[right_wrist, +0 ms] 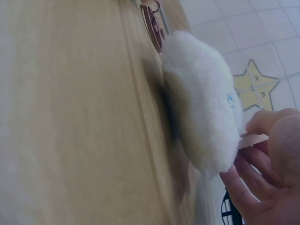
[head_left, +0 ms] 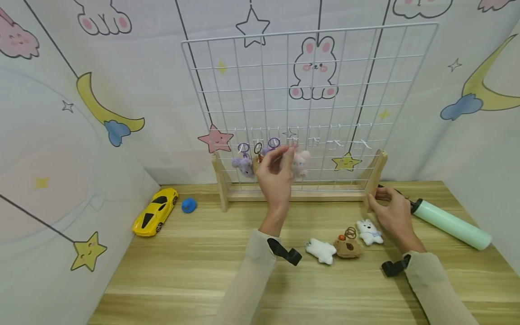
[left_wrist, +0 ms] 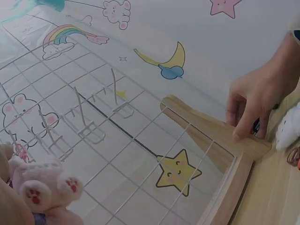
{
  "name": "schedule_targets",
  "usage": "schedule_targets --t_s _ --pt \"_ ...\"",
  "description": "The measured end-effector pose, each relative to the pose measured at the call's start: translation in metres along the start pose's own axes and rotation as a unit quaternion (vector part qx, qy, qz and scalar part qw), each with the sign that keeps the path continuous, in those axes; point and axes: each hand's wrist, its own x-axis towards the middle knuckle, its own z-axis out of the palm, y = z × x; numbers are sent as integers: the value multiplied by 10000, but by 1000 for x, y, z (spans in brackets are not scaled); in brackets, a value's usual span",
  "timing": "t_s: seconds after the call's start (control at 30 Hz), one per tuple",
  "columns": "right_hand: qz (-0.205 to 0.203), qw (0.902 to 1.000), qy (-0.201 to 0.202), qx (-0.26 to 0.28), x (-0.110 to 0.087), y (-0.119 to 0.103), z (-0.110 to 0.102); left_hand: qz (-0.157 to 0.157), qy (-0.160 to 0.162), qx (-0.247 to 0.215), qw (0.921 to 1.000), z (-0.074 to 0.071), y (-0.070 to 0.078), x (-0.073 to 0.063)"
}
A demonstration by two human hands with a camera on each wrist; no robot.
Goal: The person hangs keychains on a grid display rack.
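The pink plush (head_left: 301, 163) hangs on the wire grid (head_left: 345, 30) near the centre of the head view, and my left hand (head_left: 277, 180) is raised just beside it, thumb and index finger bent towards each other; I cannot tell whether they pinch anything. To the left of that hand hangs a purple plush (head_left: 243, 167). My right hand (head_left: 393, 211), right of centre, pinches the wooden foot (head_left: 377, 174) of the rack between thumb and fingers. Below the rack, lower right of centre, lie 2 white plushes (head_left: 322, 251) (head_left: 369, 232) with 1 brown plush (head_left: 347, 248) between them. A mint-green cylinder (head_left: 452, 225) lies towards the right edge, and a yellow toy car (head_left: 154, 214) sits left of centre, near a small blue object (head_left: 188, 205).
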Motion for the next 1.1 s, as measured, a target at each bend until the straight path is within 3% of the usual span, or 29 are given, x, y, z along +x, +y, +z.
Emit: schedule_targets --t_s 0.13,0.27,0.4,0.5,0.57,0.63,0.8,0.9,1.1 --pt "7 10000 -3 52 0 0 -1 462 77 293 9985 -12 -1 2" --pt "12 10000 -43 81 1 -1 -2 609 -104 683 9958 -26 2 1" --pt "18 9999 -52 94 1 -2 -2 426 -777 924 9918 -37 1 -9" --pt "34 9999 -65 96 1 -2 -3 181 -1543 1273 9796 -42 -3 -27" --pt "49 9999 -66 89 0 -2 -3 -26 -2133 1599 9638 -44 -8 -40" --pt "61 9999 -78 92 0 -2 -3 -331 -2783 1927 9404 -45 -14 -54" --pt "98 9999 -73 94 0 -1 -3 -1070 -4344 2472 8595 -46 -29 -77" --pt "82 9999 -73 78 0 0 -2 -1254 -4964 2623 8179 -50 -34 -79" --pt "96 9999 -72 47 1 2 -2 -1259 -5689 2713 7661 -70 -39 -67"
